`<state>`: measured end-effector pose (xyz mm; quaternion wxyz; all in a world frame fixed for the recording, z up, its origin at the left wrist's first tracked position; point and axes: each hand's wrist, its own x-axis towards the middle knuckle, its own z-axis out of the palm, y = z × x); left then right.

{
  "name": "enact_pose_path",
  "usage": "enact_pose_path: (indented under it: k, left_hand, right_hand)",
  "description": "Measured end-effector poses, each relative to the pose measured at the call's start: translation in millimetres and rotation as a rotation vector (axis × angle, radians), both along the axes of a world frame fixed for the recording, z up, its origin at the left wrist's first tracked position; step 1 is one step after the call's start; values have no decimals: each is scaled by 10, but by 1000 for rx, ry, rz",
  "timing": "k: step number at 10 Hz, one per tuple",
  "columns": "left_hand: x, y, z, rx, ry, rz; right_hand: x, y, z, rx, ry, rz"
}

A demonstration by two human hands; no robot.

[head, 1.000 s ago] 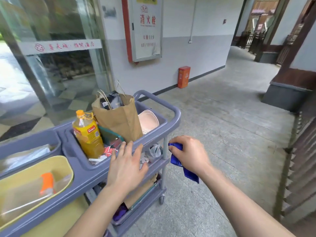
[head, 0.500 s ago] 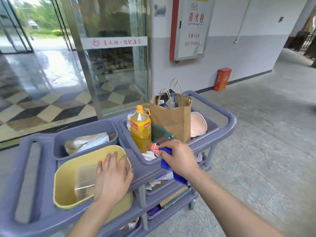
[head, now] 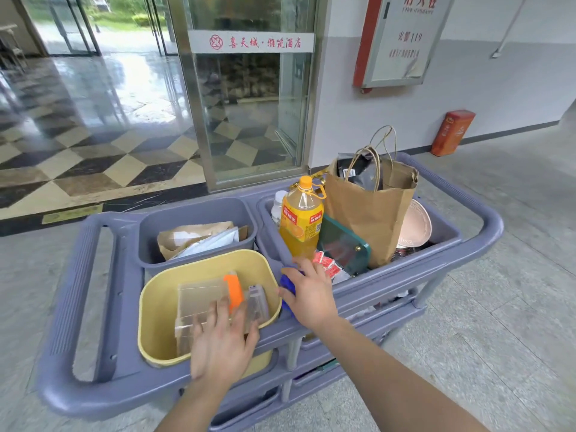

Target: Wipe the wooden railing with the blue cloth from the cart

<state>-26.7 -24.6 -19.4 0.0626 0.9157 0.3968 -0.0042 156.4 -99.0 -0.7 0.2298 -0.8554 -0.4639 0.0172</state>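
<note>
Blue cloth (head: 287, 283) bunched under right hand (head: 308, 296), fingers curled over it, only a small fold showing at the cart (head: 486, 219) divider between yellow tub (head: 162, 307) and right bin. Left hand (head: 223, 341) flat and spread over the tub's near rim, holding nothing. No railing in view, so wiping not yet begun. Risks, as judged: loose cloth slipping from a partial grasp into the tub or down to the lower shelf; knuckles or a trailing corner knocking the orange bottle (head: 300, 219) just beyond; sachets (head: 325, 265) dragged out with the cloth; cart rolling under the left hand's weight.
</note>
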Motion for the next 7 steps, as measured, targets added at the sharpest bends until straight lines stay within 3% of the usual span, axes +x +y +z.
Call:
enact_pose_path:
  k: [1, 7]
  left_hand:
    - [30, 11, -46, -1, 18, 14]
    - [55, 21, -49, 17, -50, 30]
  right_hand:
    - [11, -84, -241, -103, -61, 49]
    - [72, -151, -212, -1, -47, 66]
